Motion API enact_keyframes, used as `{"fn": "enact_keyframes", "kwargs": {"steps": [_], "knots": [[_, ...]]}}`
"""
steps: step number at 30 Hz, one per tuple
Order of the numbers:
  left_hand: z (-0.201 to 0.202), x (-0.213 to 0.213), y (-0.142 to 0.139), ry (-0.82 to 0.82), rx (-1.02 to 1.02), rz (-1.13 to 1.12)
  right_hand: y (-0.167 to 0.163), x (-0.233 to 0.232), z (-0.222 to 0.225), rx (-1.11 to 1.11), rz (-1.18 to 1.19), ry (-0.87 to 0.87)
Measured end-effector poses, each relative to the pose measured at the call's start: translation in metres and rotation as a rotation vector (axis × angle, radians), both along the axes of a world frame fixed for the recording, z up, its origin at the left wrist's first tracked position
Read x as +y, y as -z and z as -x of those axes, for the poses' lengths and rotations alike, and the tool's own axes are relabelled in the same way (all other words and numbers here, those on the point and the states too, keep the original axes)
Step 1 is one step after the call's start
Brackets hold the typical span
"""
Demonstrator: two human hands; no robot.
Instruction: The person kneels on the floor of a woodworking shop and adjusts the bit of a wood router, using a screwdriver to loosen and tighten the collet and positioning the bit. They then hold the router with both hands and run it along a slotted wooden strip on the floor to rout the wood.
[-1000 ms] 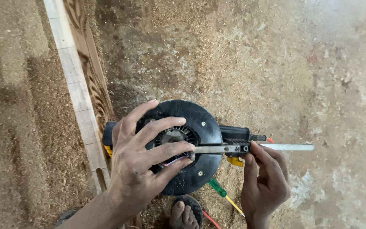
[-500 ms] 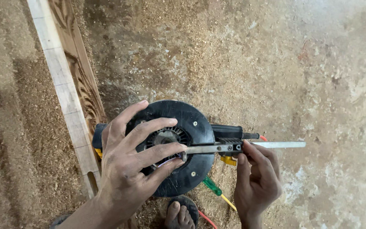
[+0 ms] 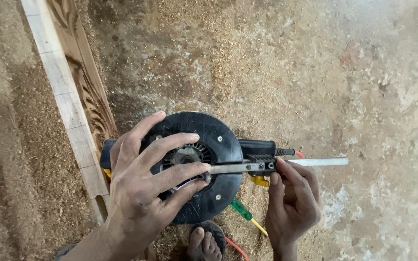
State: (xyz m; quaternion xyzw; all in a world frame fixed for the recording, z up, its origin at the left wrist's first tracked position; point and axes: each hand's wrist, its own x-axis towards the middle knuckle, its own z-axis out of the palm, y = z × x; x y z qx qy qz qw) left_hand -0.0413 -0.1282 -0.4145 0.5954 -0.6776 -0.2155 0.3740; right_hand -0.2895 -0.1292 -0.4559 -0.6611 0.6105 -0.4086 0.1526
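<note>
Landmark: a round black plastic power-tool housing (image 3: 194, 164) with a ribbed vent at its middle, resting low in the view above a sawdust-strewn concrete floor (image 3: 315, 72).
Left hand (image 3: 146, 193): spread flat over the left half of the housing, fingers open and fanned, fingertips reaching the vent; its palm hides much of the housing's left side.
Right hand (image 3: 291, 203): just right of the housing, fingers curled, thumb and forefinger pinching a grey metal fitting on the long flat silver metal bar (image 3: 286, 164).
Bar: lies level across the housing, from near the vent out past its right edge to a pale free end; whether its inner end is fixed to the hub is hard to tell under the left fingers.
Black handle stub (image 3: 262, 146): juts from the housing's right side, just above the bar.
Yellow part (image 3: 260, 181): just below the bar, mostly hidden.
Green-handled screwdriver (image 3: 243, 211): below the housing's right edge, partly covered.
Red cord (image 3: 235, 247): below the housing, cut off by the frame.
Foot in a sandal (image 3: 204, 241): under the housing, cut off.
Carved wooden moulding strip (image 3: 73, 96): left of the housing, running up and out of view.
</note>
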Motion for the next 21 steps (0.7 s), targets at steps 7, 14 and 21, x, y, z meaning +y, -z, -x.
{"fn": "enact_keyframes", "kwargs": {"steps": [7,14,21], "knots": [[0.0009,-0.0004,0.0008,0.002,-0.004,0.006,-0.0006,0.0006,0.0009,-0.009,-0.054,0.054],[-0.0003,-0.0001,0.0001,0.002,-0.004,0.016,-0.0022,0.0014,-0.0004,0.026,-0.016,0.022],[-0.0018,-0.0008,-0.0002,0.008,0.023,0.021,-0.0004,0.001,0.0007,0.016,-0.007,0.002]]}}
